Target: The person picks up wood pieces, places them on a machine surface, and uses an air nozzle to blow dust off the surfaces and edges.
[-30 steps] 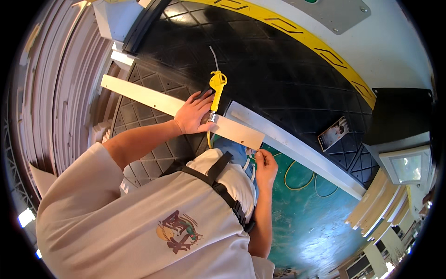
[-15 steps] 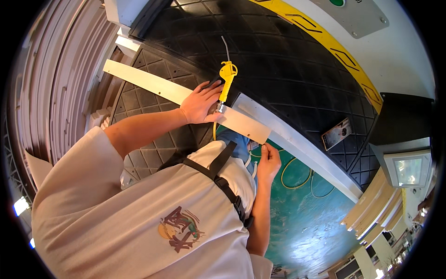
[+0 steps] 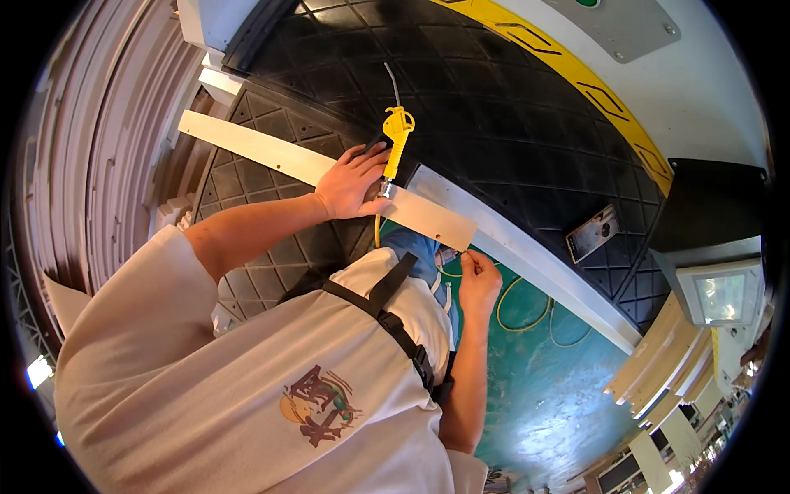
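Observation:
A long, pale wooden board [image 3: 251,150] with small dark holes lies slantwise in front of me. My left hand [image 3: 352,185] rests flat on it, fingers spread. Beside that hand is a yellow air blow gun [image 3: 398,148] with a thin bent metal nozzle pointing away from me; its lower end, with a metal fitting, lies over the board. Part of a black object shows by my left fingertips, its kind unclear. At the board's right end, my right hand [image 3: 480,284] has thumb and fingers pinched together just below the corner. What they pinch is too small to make out.
A pale beam [image 3: 543,267] runs along the edge of the black padded surface [image 3: 494,107]. A phone [image 3: 592,234] lies beyond it. Stacked boards [image 3: 115,148] stand at left, more wood strips [image 3: 662,362] at right. A yellow hose [image 3: 520,329] loops over the green floor.
The view has shifted very slightly. My right hand and forearm have swung a little to the right, fingers still pinched by the board's corner. My left hand stays on the board.

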`<action>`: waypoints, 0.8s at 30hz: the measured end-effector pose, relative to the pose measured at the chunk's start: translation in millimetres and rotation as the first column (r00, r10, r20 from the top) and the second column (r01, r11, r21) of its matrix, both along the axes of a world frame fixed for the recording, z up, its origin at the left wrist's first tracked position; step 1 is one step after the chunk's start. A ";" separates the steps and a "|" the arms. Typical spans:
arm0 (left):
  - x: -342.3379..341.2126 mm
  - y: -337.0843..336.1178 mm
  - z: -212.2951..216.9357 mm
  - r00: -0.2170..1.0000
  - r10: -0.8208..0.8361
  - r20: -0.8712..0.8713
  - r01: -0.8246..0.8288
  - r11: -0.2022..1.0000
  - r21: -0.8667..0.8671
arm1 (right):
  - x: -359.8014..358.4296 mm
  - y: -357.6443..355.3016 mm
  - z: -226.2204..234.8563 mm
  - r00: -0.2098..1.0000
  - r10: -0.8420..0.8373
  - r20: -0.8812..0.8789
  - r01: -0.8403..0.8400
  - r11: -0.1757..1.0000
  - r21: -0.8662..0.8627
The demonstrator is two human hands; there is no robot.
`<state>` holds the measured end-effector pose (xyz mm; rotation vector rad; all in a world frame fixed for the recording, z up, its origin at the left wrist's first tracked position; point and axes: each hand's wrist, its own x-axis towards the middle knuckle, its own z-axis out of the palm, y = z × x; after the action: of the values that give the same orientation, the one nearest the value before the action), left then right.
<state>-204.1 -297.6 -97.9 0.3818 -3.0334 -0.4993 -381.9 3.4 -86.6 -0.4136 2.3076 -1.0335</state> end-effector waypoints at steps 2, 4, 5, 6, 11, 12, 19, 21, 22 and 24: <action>-2.8 -2.1 -0.9 1.000 0.001 0.006 -0.001 1.000 -0.017 | -6.6 -3.5 -0.3 1.000 0.017 0.004 -0.017 1.000 0.002; 0.0 0.9 -1.1 1.000 0.001 0.011 -0.001 1.000 -0.028 | -12.8 3.6 -2.5 0.999 0.033 0.008 -0.033 0.999 0.010; -0.8 -1.0 -0.8 1.000 0.004 0.009 -0.004 1.000 -0.023 | -20.2 5.7 -7.2 0.996 0.079 -0.045 -0.075 0.994 0.074; -1.4 -2.6 -0.4 1.000 0.006 0.006 -0.006 1.000 -0.018 | -25.6 7.4 -12.0 0.987 0.126 -0.096 -0.112 0.984 0.140; -0.2 -0.6 -2.1 1.000 0.013 0.028 -0.012 0.999 -0.037 | -14.0 4.1 0.9 0.998 0.015 0.064 -0.015 1.000 0.012; -0.3 -0.2 -1.2 0.999 0.014 0.029 -0.013 0.999 -0.034 | -11.3 -3.2 7.1 0.998 0.015 0.065 -0.016 1.000 0.015; -1.0 0.3 1.5 0.999 0.003 0.043 -0.002 1.000 -0.026 | -6.7 -15.8 14.1 0.981 0.123 -0.148 -0.090 0.973 0.212; -3.0 0.5 1.6 0.999 0.013 0.050 -0.012 1.000 -0.013 | -16.5 -12.6 11.4 0.972 0.199 -0.127 -0.166 0.958 0.235; -2.4 0.9 3.2 0.999 0.017 0.040 -0.017 1.000 -0.007 | -19.4 -10.6 10.6 0.973 0.184 -0.143 -0.145 0.959 0.244; -0.5 1.2 3.4 1.000 0.023 0.016 -0.023 1.000 -0.017 | -19.1 -14.8 12.5 0.961 0.236 -0.146 -0.185 0.937 0.297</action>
<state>-204.6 -296.4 -94.5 0.4219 -3.0429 -0.4709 -401.0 -11.5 -74.2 -0.6444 2.4569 -0.5723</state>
